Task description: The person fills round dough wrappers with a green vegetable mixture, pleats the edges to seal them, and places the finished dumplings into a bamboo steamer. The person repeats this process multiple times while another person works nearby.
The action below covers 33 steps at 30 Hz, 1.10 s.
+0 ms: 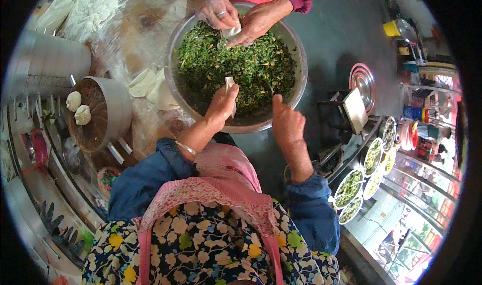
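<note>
A wide metal bowl point(301, 65) of chopped green leafy filling point(241, 65) stands before me. My left hand point(222, 102) holds a thin white dough wrapper point(229, 83) on edge over the bowl's near left part. At the near right rim is my right hand point(288, 121), its index finger stretched towards the filling and the other fingers curled; a thin handle seems to lie by the fingertip, but whether it is gripped is unclear. Across the bowl, another person's hands point(214, 8) pinch a white piece of dough point(231, 32) above the filling.
Round dough wrappers point(142, 83) lie left of the bowl on the floured table point(147, 129). Farther left, a round metal steamer point(119, 108) holds two pleated buns point(83, 115). At right are a box with a pale lid point(355, 111), stacked metal plates point(363, 83) and several filled white bowls point(348, 189).
</note>
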Available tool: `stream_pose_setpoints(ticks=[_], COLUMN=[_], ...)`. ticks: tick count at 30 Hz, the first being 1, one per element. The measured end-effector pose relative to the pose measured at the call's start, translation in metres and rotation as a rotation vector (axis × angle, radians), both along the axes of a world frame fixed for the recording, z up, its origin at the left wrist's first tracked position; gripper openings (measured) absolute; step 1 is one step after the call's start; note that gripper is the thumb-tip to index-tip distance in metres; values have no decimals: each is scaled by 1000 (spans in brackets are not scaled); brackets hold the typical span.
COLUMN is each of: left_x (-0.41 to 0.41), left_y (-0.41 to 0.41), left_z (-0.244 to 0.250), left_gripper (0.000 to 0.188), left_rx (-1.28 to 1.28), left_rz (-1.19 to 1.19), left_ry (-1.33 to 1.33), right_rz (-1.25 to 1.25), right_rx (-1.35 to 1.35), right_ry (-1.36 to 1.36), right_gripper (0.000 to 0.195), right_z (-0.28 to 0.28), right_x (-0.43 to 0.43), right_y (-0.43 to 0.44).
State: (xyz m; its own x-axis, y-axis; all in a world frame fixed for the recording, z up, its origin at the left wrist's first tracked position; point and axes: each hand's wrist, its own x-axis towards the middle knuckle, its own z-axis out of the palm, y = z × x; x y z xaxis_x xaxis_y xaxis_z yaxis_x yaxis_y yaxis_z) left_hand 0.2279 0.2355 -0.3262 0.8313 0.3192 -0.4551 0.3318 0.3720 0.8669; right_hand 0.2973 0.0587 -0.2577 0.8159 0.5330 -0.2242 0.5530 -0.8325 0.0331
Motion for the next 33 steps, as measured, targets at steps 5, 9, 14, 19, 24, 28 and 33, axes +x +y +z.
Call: stream_pose_setpoints(ticks=[5,9,14,19,24,28,33], left_x=[15,16,20,20,14,12,8], left_y=[-17,-14,-7,6,15,27,38], left_z=[-16,-7,8,8,20,15,12], left_gripper=[35,39,40,39,39,41,39], left_rx=[-110,-346,-587,-725,-759,-810,-883], left_rz=[117,189,321,346,363,287,238], left_ry=[85,95,44,19,-3,-49,-130], right_rz=[-114,-217,-135,-153,-170,-186,-281], right_rx=[170,287,333,419,597,691,542], right_ry=[196,265,130,110,149,132,74], right_gripper=[20,18,26,24,28,26,28], right_z=[-5,-1,1,-1,-1,2,2], right_x=[-32,-47,-70,-86,-88,-83,-57], right_y=[22,29,38,47,47,44,22])
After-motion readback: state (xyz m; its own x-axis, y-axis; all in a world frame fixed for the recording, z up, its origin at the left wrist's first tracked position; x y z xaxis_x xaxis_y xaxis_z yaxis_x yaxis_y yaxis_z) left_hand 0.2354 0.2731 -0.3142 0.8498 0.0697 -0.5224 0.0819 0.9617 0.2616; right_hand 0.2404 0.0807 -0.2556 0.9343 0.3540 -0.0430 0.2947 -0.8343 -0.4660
